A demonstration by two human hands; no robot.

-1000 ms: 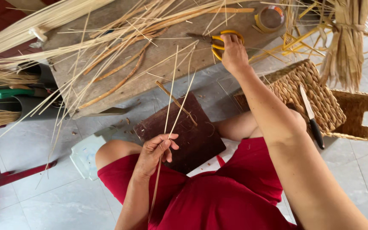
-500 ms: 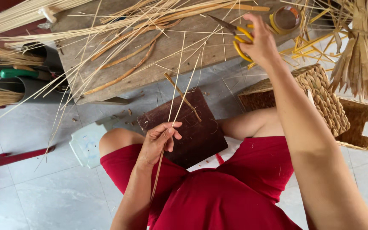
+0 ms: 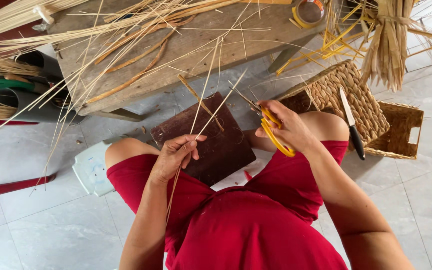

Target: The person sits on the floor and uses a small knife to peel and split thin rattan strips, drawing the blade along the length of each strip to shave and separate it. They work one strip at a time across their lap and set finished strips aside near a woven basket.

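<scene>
The left hand [image 3: 176,157] pinches a few thin straw strands [image 3: 207,117] over the dark wooden board [image 3: 216,145] (it lies between the knees). The right hand [image 3: 288,131] is closed around yellow-handled scissors [image 3: 267,125], blades pointing toward the strands, near a woven basket [image 3: 343,92] with a knife [image 3: 352,124] on it.

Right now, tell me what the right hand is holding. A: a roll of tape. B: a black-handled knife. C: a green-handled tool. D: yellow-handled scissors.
D: the right hand has its fingers through the yellow-handled scissors, blades pointing toward the thin straw strands held by the left hand; the black-handled knife lies untouched on the woven basket.
</scene>
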